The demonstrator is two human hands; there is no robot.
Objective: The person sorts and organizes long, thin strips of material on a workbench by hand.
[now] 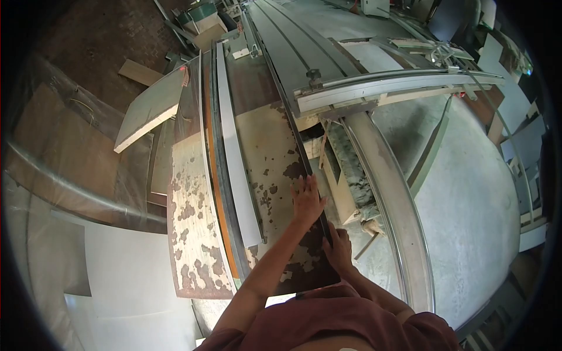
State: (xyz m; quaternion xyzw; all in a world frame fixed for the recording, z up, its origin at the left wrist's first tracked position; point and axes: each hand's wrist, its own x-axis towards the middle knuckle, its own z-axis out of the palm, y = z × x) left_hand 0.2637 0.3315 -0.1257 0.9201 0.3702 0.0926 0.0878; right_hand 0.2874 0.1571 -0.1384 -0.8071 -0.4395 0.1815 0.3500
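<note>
the white strip (237, 158) lies along the left edge of the worn board (266, 146), which rests lengthwise left of the curved rail (391, 202). left arm extended; left hand (307, 200) lies flat near the board's right edge, fingers released and straight. right hand (338, 248), wrist bent, grasps the right edge near the board's near-right corner.

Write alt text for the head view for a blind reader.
A person's left hand lies flat on a worn, peeling board on a long workshop table, and the right hand rests at the board's right edge. A white strip lies left of the hands.
</note>
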